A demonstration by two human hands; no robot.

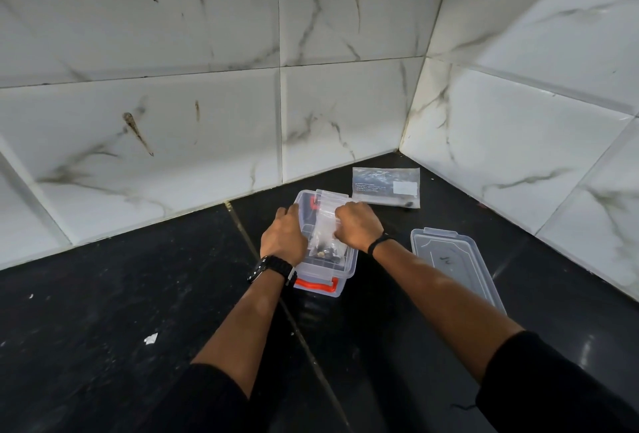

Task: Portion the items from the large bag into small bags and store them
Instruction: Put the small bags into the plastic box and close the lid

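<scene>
Both forearms reach forward from the bottom of the view over a dark, glossy surface [138, 294] set into a corner of white marbled wall tiles [173, 86]. The left hand [283, 237] is seen from the back, knuckles up, with its fingers curled down over the left edge of a small clear bag [326, 232]; a black watch [271, 268] sits on that wrist. The right hand [356, 225] is closed into a loose fist, its fingers pinching the top right part of the same bag near the seal; a thin black band [378, 244] circles that wrist. Dark sleeves cover both upper arms.

The small bag is held over the open top of a clear plastic box [340, 271] with orange clips at its near and far ends. A few small dark and pale pieces [326, 252] lie gathered at the bottom of the bag; what they are is too small to tell.

The box lid [456, 266] lies flat on the surface to the right of the box, apart from it. The large bag [386, 185], clear with a white label, lies flat behind the box, close to the corner of the walls. A small white scrap [151, 338] lies on the surface to the left, well apart from everything else.
</scene>
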